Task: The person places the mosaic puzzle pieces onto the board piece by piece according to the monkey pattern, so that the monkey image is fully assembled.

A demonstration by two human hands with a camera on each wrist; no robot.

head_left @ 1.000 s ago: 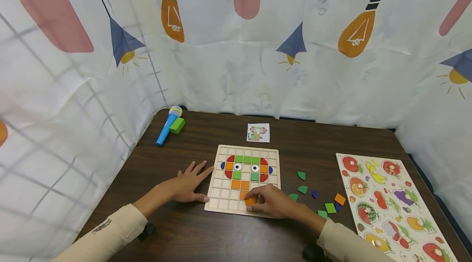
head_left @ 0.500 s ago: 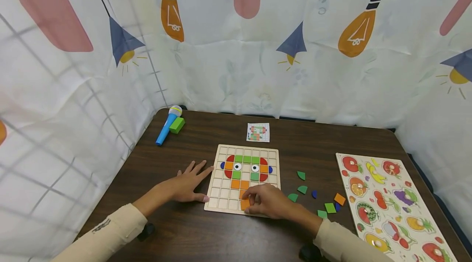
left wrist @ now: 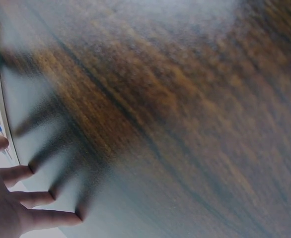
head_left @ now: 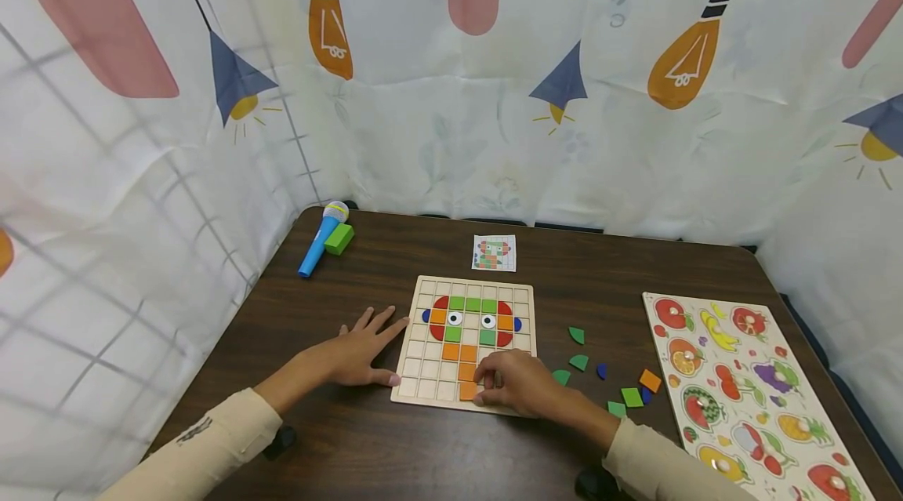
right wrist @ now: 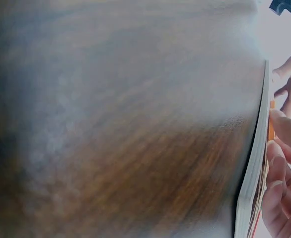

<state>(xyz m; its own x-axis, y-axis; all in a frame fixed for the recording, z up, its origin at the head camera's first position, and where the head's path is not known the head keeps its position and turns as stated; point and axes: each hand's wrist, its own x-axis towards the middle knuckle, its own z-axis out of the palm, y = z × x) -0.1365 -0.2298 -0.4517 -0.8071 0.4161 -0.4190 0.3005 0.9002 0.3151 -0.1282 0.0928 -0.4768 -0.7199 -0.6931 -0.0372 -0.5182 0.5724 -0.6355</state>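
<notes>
A pale wooden grid board [head_left: 426,372] lies on the table, bearing a face of red, green, orange and blue pieces with two eye tiles. Orange square tiles run down below the face, the lowest one [head_left: 469,391] near the board's front edge. My right hand [head_left: 518,385] is over the board's front right part, thumb and forefinger loosely bent right beside that tile. The right wrist view has its fingertips [right wrist: 276,187] low at the board's edge. With fingers spread, my left hand [head_left: 363,352] rests at the board's left edge, thumb and forefinger reaching it.
Loose green [head_left: 632,397], blue and orange pieces [head_left: 650,381] lie right of the board. Farther right is a fruit puzzle board [head_left: 705,391]. A small pattern card [head_left: 494,254] lies behind; a toy microphone [head_left: 320,242] and green block [head_left: 339,241] are at the back left.
The orange tile has gone from tilted in my right fingers to flat on the board. My right fingers have drawn slightly right, off it. The left hand has stayed in place.
</notes>
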